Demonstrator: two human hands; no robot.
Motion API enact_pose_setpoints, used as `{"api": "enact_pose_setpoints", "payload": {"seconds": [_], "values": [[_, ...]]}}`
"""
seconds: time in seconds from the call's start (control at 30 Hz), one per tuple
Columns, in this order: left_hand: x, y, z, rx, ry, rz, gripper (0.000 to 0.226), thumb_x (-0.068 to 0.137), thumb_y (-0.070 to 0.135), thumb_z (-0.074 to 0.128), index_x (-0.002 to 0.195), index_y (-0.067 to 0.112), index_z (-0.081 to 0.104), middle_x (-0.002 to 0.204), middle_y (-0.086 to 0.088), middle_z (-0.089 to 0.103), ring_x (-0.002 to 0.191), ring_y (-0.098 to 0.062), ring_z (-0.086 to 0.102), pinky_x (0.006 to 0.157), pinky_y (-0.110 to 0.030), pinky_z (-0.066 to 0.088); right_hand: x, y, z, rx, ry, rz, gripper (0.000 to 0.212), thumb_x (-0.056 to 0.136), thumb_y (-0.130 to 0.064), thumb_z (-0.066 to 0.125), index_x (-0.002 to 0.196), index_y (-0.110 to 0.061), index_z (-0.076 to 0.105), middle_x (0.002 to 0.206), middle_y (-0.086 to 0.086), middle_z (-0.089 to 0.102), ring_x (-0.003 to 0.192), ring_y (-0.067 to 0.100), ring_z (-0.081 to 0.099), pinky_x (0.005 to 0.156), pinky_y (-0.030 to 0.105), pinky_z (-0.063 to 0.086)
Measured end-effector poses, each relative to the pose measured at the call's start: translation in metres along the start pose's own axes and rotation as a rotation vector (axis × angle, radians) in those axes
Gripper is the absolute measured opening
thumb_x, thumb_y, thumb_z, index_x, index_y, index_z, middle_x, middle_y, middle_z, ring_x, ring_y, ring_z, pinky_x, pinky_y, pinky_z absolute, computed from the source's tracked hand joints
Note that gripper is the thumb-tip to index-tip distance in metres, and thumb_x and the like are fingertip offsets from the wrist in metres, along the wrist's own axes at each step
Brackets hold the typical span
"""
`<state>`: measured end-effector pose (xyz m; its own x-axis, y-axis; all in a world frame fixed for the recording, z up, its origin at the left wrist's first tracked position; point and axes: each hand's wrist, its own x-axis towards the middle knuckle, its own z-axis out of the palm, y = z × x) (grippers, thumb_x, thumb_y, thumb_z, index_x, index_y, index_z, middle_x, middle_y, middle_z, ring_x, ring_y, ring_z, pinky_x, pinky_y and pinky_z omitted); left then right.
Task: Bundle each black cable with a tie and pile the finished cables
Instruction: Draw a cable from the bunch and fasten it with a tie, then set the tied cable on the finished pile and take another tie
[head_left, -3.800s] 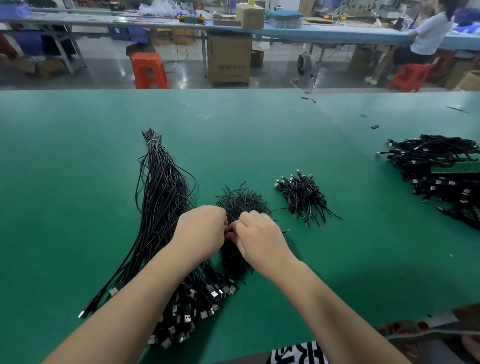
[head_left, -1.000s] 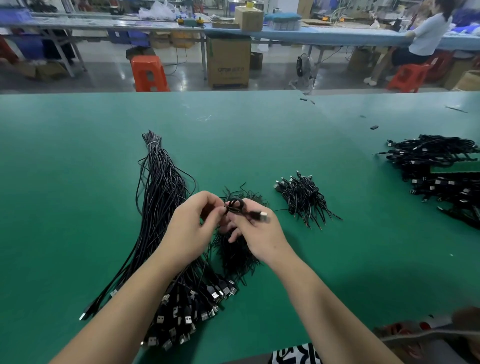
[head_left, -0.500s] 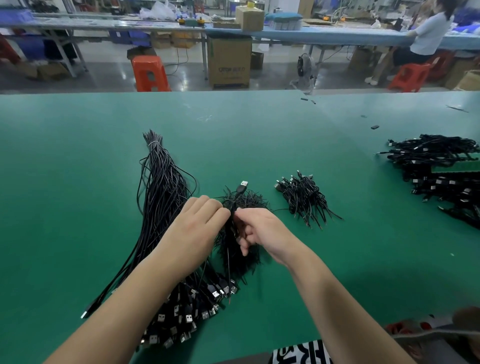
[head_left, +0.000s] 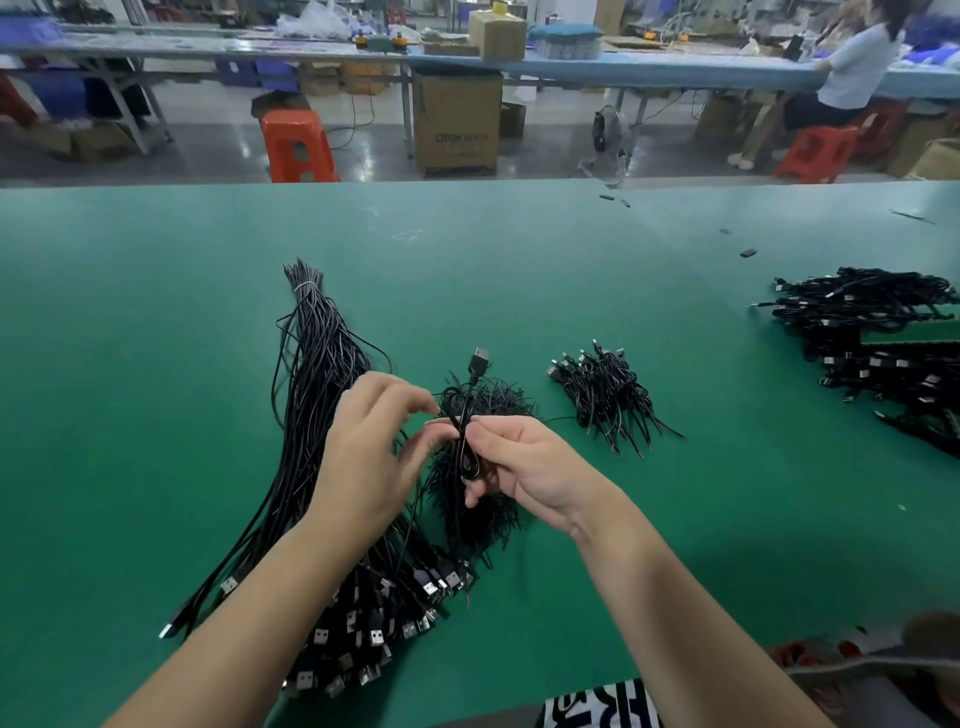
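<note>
Four heaps of black cables (head_left: 317, 395) lie on one green table (head_left: 156, 312). Two orange stools (head_left: 297, 145) stand behind, plus two hands (head_left: 524, 460).

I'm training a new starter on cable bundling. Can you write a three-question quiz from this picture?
1. Which hand grips the folded cable?
2. True or false: the cable's USB plug points away from the person.
3. The small pile of finished cables lies to which side of the heap of ties: A left, B right?

Key: 1. the right hand; the left hand works beside it. 2. True. 3. B.
</note>
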<state>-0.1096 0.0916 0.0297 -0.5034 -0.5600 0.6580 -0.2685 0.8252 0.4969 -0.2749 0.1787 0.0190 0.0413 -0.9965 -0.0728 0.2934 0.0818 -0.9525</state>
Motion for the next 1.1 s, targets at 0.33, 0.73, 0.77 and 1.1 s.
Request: {"api": "enact_pose_setpoints", "payload": {"seconds": [0.33,0.73,0.77,1.1], "values": [[-0.007,-0.054,0.027,0.074,-0.130,-0.362,0.058,0.079,0.052,0.074,0.124,0.022,0.055,0.115,0.008,0.047,0.099,-0.008,0.051,0.095,-0.033,0.043,0.003,-0.005,-0.023,-0.335,0.347,0.110,0.007,0.092,-0.019,0.073,0.091,-0.014,0.077,0.073,0.006,0.073,0.063,0.016,0.069,0.068,0.031,0.062],[-0.050,-0.127,0.056,0.580,-0.354,-0.580,0.054,0.097,0.035,0.052,0.147,0.017,0.043,0.156,-0.016,0.035,0.146,-0.030,0.029,0.117,-0.051,0.024,0.053,-0.059,-0.153,-1.525,0.836,0.583,0.041,0.089,-0.042,0.071,0.068,-0.013,0.052,0.069,0.002,0.053,0.077,0.027,0.058,0.063,0.028,0.042],[-0.051,-0.128,0.056,0.579,-0.343,-0.578,0.053,0.096,0.034,0.053,0.146,0.017,0.045,0.155,-0.015,0.037,0.145,-0.030,0.030,0.116,-0.051,0.025,0.058,-0.060,-0.161,-1.510,0.847,0.600,0.043,0.089,-0.042,0.073,0.068,-0.013,0.049,0.069,0.002,0.051,0.079,0.028,0.057,0.065,0.030,0.042],[-0.054,-0.131,0.055,0.548,-0.287,-0.584,0.051,0.092,0.029,0.057,0.142,0.017,0.051,0.152,-0.012,0.042,0.142,-0.027,0.035,0.115,-0.049,0.027,0.075,-0.035,-0.201,-1.562,0.872,0.701,0.045,0.088,-0.039,0.077,0.068,-0.012,0.047,0.070,0.004,0.052,0.076,0.028,0.056,0.062,0.030,0.041]]}}
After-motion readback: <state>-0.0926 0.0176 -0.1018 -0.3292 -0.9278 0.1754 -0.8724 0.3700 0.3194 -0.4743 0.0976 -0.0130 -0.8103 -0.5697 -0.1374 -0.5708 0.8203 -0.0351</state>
